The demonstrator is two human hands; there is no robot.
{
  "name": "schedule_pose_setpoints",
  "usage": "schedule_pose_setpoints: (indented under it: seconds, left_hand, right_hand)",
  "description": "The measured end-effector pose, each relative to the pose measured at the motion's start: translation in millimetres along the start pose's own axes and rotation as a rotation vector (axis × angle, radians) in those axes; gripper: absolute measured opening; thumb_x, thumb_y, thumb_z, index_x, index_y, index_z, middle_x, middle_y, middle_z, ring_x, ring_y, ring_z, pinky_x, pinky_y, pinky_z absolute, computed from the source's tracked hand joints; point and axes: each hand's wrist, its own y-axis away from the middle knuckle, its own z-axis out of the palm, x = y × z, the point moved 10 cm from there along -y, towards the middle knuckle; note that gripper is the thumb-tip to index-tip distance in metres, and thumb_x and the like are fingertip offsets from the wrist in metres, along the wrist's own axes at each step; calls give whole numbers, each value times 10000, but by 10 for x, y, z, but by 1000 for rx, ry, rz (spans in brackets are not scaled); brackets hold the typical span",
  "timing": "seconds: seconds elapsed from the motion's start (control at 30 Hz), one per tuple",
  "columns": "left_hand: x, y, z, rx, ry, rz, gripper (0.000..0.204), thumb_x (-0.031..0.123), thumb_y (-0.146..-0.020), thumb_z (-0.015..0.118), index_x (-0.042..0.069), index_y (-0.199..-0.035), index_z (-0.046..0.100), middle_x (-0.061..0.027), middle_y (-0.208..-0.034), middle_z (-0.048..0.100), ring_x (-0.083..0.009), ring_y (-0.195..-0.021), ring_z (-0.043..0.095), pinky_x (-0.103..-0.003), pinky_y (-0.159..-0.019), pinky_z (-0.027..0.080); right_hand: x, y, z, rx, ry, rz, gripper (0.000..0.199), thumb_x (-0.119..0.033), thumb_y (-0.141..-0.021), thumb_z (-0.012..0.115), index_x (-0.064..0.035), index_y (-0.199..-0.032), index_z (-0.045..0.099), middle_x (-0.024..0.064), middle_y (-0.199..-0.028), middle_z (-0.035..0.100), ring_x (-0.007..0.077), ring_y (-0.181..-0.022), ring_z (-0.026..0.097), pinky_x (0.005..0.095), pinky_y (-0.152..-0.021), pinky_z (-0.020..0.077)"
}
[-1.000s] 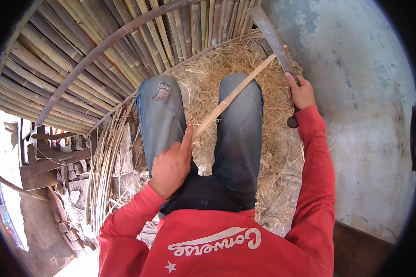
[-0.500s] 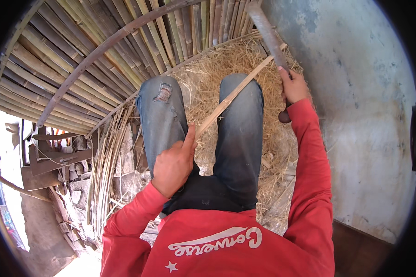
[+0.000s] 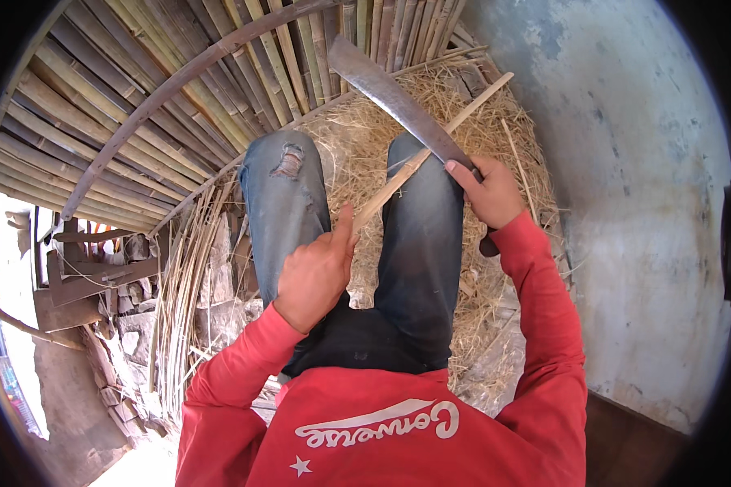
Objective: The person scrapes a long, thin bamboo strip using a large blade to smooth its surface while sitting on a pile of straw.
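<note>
Hazard: your right hand (image 3: 494, 195) grips the blade (image 3: 398, 101) against the bamboo strip (image 3: 430, 146) your left hand (image 3: 315, 272) clasps; a slip could cut that thumb or your knee.

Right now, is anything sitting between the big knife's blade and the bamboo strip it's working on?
Nothing visible does. The blade in the right hand lies straight across the bamboo strip above the right knee, with no shavings or fingers between. The left hand pinches the strip's near end, well back from the blade.
</note>
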Motion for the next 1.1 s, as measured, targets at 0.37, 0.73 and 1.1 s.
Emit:
schedule_pose_setpoints:
  seconds: [0.37,0.73,1.1]
  left_hand:
    - [-58,-5,58,-11,55,-29,490,208,-1063,619,-17,-1492,541,-214,-738,669,-409,-654,668,-533,-621,521]
    - [-21,-26,62,-42,81,-16,506,261,-1074,593,-38,-1476,515,-186,-811,716,-412,-685,706,-546,-614,556]
    - [-53,-91,74,-64,169,-93,454,261,-1087,592,-22,-1441,571,-270,-743,674,-484,-700,669,-593,-657,498]
  right_hand:
    - [-14,95,-37,-6,-13,173,467,-439,-1007,718,17,-1082,784,49,-663,645,164,-565,612,351,-577,475]
    - [53,281,116,-157,-192,255,431,-437,-1028,706,-7,-1030,734,4,-613,570,105,-443,498,308,-428,369]
    - [5,511,260,-245,-337,384,448,-448,-1037,693,-21,-905,681,7,-622,564,89,-420,474,276,-404,351]
